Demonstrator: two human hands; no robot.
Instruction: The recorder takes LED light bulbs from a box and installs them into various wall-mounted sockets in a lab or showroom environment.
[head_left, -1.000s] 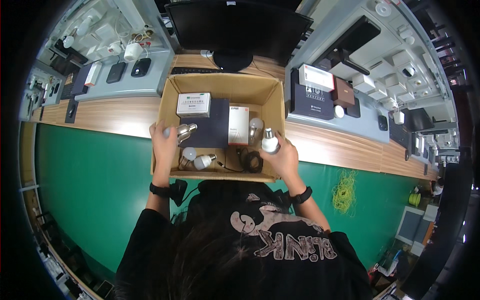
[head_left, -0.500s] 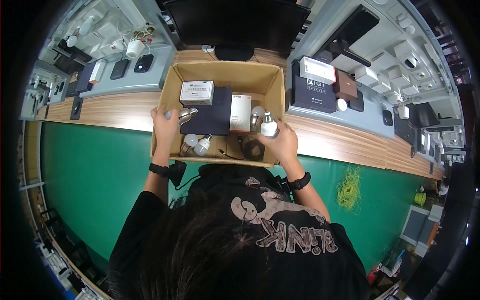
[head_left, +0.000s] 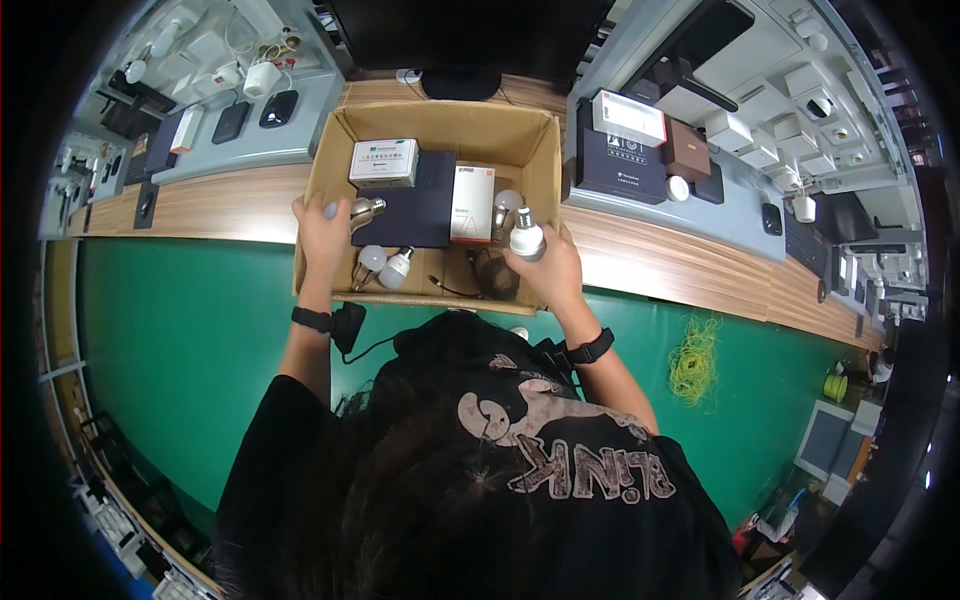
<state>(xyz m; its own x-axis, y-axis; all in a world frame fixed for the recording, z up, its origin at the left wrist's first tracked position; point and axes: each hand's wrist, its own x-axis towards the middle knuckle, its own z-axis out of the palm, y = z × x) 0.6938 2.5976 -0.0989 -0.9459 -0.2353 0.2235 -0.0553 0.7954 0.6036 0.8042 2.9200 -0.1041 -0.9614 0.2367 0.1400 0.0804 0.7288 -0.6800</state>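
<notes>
An open cardboard box [head_left: 440, 118] stands before me on the wooden desk. At its left side my left hand [head_left: 322, 235] grips a light bulb [head_left: 366, 211] with a metallic base. My right hand [head_left: 553, 262], by the right wall, is closed on a white light bulb [head_left: 526, 238], screw end up. Inside the box lie a dark flat box [head_left: 420, 205], a white-and-green carton [head_left: 384, 163], and a slim white box [head_left: 472, 204]. Two bulbs [head_left: 383, 267] rest near the front left, another bulb [head_left: 507, 206] sits at the right, and a coiled black cable [head_left: 494, 274] lies at the front.
A black monitor [head_left: 465, 40] stands behind the box. On the right shelf are a dark blue box [head_left: 622, 163], a brown box [head_left: 686, 150] and white devices. To the left are black devices [head_left: 279, 109]. Yellow-green string [head_left: 694, 362] lies tangled on the green floor.
The whole scene has shifted slightly up and left in the view. Both hands keep their bulbs, and the box contents look the same.
</notes>
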